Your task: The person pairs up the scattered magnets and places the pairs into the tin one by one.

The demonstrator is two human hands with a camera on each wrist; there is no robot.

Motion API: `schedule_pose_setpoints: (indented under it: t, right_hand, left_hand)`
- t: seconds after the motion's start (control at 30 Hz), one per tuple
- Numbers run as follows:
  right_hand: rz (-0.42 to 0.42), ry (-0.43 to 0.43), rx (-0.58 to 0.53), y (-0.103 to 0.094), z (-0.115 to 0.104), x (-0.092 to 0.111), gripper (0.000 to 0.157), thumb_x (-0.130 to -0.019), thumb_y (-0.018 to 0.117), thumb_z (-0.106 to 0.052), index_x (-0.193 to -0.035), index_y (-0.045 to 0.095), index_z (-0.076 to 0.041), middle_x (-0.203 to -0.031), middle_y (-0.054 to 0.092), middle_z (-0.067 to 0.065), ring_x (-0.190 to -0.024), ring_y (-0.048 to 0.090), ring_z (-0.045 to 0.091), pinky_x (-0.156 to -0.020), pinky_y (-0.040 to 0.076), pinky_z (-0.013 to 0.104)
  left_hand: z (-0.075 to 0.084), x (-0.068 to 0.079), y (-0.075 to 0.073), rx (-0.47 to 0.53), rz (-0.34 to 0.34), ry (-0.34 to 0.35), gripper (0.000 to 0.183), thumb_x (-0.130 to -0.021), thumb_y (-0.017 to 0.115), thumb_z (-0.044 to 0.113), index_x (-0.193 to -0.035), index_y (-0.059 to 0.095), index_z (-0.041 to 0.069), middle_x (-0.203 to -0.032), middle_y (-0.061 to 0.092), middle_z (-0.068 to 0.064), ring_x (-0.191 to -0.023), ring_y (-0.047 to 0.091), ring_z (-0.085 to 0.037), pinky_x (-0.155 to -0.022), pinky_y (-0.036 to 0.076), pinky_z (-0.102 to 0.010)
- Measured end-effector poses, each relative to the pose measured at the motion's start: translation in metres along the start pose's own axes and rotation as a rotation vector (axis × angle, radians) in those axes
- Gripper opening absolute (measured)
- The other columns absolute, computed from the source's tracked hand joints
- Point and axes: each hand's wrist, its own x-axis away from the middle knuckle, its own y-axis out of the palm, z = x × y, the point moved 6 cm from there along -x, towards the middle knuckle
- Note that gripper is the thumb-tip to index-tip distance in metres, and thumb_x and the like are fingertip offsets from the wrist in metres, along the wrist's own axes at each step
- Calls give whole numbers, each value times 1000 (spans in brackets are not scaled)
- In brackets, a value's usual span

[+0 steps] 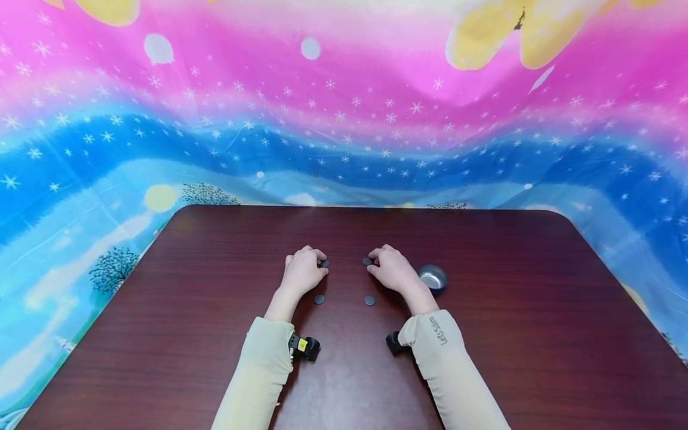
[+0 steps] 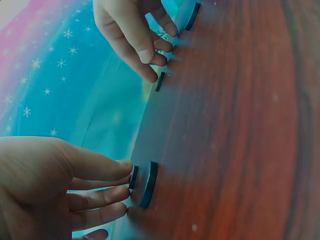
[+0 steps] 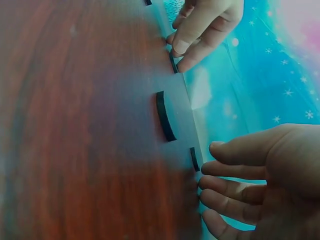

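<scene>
Behind the dark wood-grain table (image 1: 537,310) hangs a cloth (image 1: 344,119) printed with snowflakes, pink in its upper part and blue below. Four dark grey discs are near the centre of the frame: an upper left disc (image 1: 325,263), an upper right disc (image 1: 367,261), a lower left disc (image 1: 319,300) and a lower right disc (image 1: 369,301). Right of these stands a small metal bowl (image 1: 433,277), just beside the right wrist.

The left hand (image 1: 305,270) has its thumb and index finger at opposite edges of the upper left disc, as in a light pinch; how firm it is, I cannot tell. The right hand (image 1: 394,270) keeps thumb and fingers apart, with fingertips just beside the upper right disc.

To do this well, I would handle each disc by its rim, keep it level, and not brush the lower pair with the wrists.

All four seem to lie flat, round face upward. Being round, they have no long axis and point nowhere; the wrist views show them edge-on, like thin bars.
</scene>
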Motion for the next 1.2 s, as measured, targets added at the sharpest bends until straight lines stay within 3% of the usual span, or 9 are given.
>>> schedule_pose_setpoints:
  t: [0.73,1.2]
  right_hand:
    - [-1,30,-28,4,-7,-11,15,-81,66,-15,-95,66,-11,-82,55,2,-73,51,16,-68,44,31]
    - [-4,31,-46,10,-10,-12,10,-81,66,-12,-90,65,-12,-77,54,1,-68,51,14,-66,44,29]
  left_hand:
    - [17,-4,1,2,-5,31,15,-82,65,13,-97,68,12,-84,60,-2,-81,56,-18,-80,34,-40]
    - [22,-9,12,-10,-26,29,9,-81,67,16,-90,67,15,-75,63,3,-76,58,-16,-80,34,-39]
